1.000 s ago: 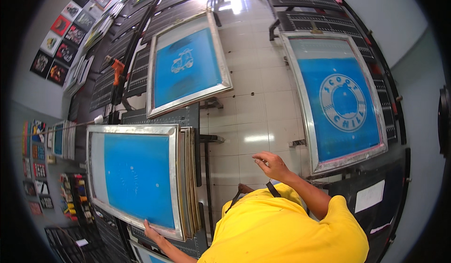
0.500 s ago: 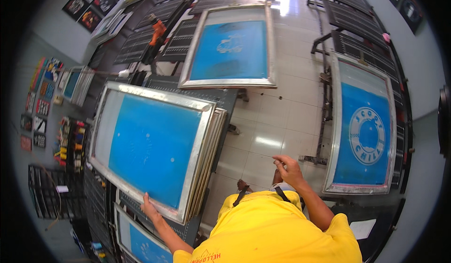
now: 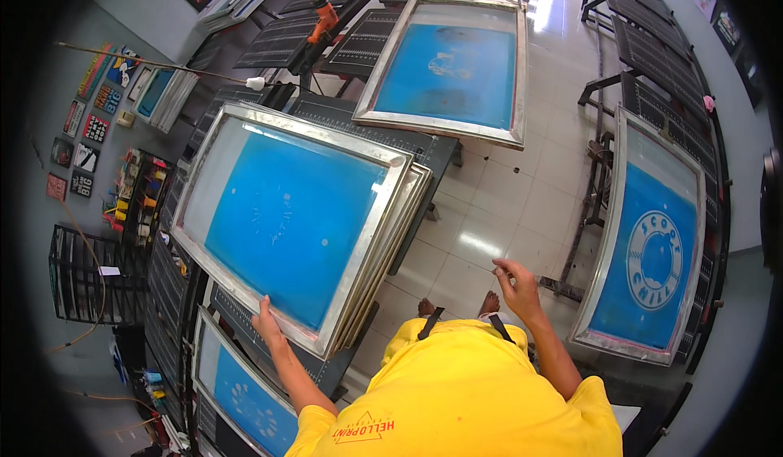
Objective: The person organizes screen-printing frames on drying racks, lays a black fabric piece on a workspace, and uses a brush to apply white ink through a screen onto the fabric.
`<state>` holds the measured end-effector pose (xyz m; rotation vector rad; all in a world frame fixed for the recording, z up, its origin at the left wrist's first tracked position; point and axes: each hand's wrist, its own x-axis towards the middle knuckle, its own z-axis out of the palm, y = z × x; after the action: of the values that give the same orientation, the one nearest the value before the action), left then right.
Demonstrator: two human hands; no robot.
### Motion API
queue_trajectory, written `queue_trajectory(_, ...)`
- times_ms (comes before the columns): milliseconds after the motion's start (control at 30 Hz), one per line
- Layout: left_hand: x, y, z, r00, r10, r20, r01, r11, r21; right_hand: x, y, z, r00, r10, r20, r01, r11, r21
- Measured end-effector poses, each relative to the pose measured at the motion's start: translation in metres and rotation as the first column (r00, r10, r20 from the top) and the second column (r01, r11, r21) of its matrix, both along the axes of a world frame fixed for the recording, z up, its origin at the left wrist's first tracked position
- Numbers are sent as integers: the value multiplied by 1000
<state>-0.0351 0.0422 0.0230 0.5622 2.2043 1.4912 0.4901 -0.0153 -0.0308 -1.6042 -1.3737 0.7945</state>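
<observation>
Sliding rightward in view since before, the blue rectangular silver-metal-framed screen (image 3: 285, 224) is lying near left. The left hand (image 3: 267, 325) is touching its edge, fingers mostly hiding, grip unclear; the right hand (image 3: 519, 291) is curling loosely.

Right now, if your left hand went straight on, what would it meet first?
Likely the top blue screen: the left hand touches its metal frame, though how it sits underneath is hidden.

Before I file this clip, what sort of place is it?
Most likely a screen-printing workshop: stacked metal-framed blue screens at the left hand, another screen bearing a ring design, and rows of dark tables.
</observation>
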Motion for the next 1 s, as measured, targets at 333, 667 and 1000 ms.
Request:
queue_trajectory(333, -18, 0, -5, 996, -68, 51, 70, 997, -43, -1, -11, -2, 995, -52, -83, 50, 999, -19)
queue_trajectory(667, -22, 1, -8, 982, -132, 137, 140, 989, -50, 14, -27, 1, 998, -57, -7, 57, 998, 23)
queue_trajectory(1000, -20, 25, -44, 791, -22, -611, -173, 951, -258, 28, -53, 6, 991, -135, 22, 130, 978, 165)
